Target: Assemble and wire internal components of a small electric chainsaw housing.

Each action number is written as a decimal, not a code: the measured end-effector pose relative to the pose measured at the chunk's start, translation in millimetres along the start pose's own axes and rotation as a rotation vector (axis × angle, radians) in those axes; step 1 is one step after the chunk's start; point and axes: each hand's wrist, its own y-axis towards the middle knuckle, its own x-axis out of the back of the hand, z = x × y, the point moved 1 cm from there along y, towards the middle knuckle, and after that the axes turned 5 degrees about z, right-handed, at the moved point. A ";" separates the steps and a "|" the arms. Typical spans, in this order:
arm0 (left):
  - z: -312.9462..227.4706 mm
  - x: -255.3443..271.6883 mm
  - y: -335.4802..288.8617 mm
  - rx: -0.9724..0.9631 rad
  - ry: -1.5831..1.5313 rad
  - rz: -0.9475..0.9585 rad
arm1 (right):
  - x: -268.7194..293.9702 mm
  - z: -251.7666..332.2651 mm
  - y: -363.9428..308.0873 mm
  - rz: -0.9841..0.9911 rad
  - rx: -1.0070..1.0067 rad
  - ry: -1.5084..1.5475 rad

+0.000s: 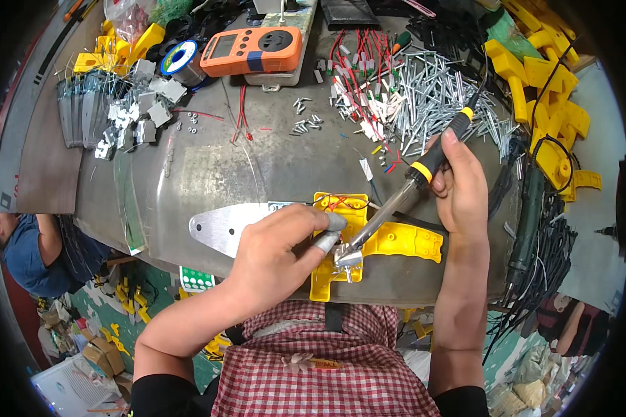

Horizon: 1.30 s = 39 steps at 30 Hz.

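Observation:
My right hand point(462, 181) grips a soldering iron point(394, 206) by its black handle with yellow bands. The iron slants down to the left, its tip end at a small shiny metal part point(348, 258). That part sits on a yellow plastic housing half point(403, 240) lying at the table's front edge. My left hand point(282, 247) reaches over the housing, thumb and finger in grey fingertip covers, pinched beside the metal part; what they hold is hidden. Red wires point(335, 203) show inside the housing. A silver pointed plate point(219, 229) extends leftward from it, partly behind my left hand.
An orange multimeter point(254, 51) and solder spool point(179, 58) stand at the back. Loose screws point(431, 97) and red wires lie back right. Metal parts point(142, 104) sit back left, yellow housings point(553, 90) far right. A second black tool point(528, 215) hangs at right. People sit at both sides.

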 end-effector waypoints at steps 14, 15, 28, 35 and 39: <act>18.6 -4.2 -5.6 0.162 -0.275 0.040 | -6.5 1.2 -1.5 -0.006 0.002 0.054; 18.6 -4.4 -5.2 0.123 -0.266 0.026 | -7.5 1.9 -2.2 -0.005 0.013 0.036; 12.8 0.0 -3.3 0.003 -0.103 -0.019 | -6.8 0.9 -2.2 0.028 0.061 0.020; 10.9 -0.7 -2.0 -0.010 -0.079 -0.029 | -4.9 1.4 -0.9 0.010 0.036 0.041; 14.7 -1.1 -4.0 -0.030 -0.087 -0.011 | -8.5 3.4 -1.5 -0.005 0.024 0.027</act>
